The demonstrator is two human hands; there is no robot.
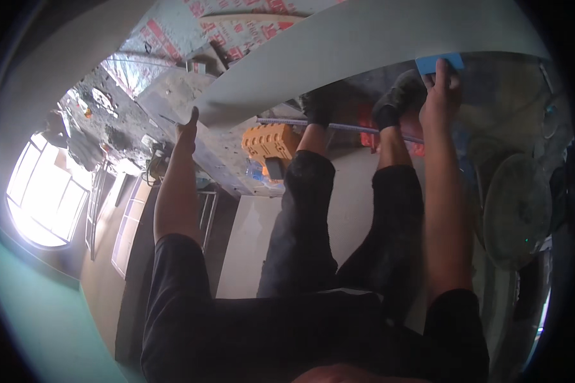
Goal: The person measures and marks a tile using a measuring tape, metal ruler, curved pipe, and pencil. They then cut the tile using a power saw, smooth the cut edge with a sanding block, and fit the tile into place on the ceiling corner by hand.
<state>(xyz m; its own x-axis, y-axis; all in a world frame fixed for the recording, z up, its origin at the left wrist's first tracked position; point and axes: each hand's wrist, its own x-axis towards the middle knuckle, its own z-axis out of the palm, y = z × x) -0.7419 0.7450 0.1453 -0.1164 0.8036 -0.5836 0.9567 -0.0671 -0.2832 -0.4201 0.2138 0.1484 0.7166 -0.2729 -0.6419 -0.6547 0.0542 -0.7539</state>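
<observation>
A long pale grey board or ledge (pixel 338 48) curves across the top of the view. My right hand (pixel 442 99) reaches up to its lower edge, fingers closed on a flat blue block (pixel 439 63) that overlaps the edge. Off to the left, my left hand (pixel 186 135) is raised near the board's left end, thumb pointing up. A thin dark sliver (pixel 168 120) sticks out to the left of that hand; what it belongs to is unclear, and most of the left fingers are hidden.
An orange case (pixel 269 145) stands left of my legs. A long thin bar (pixel 358 128) passes by my feet, near a red object (pixel 368 135). Far left are a bright window (pixel 48 191) and floor rubble (pixel 112 131). A large round grey object (pixel 519 210) stands right.
</observation>
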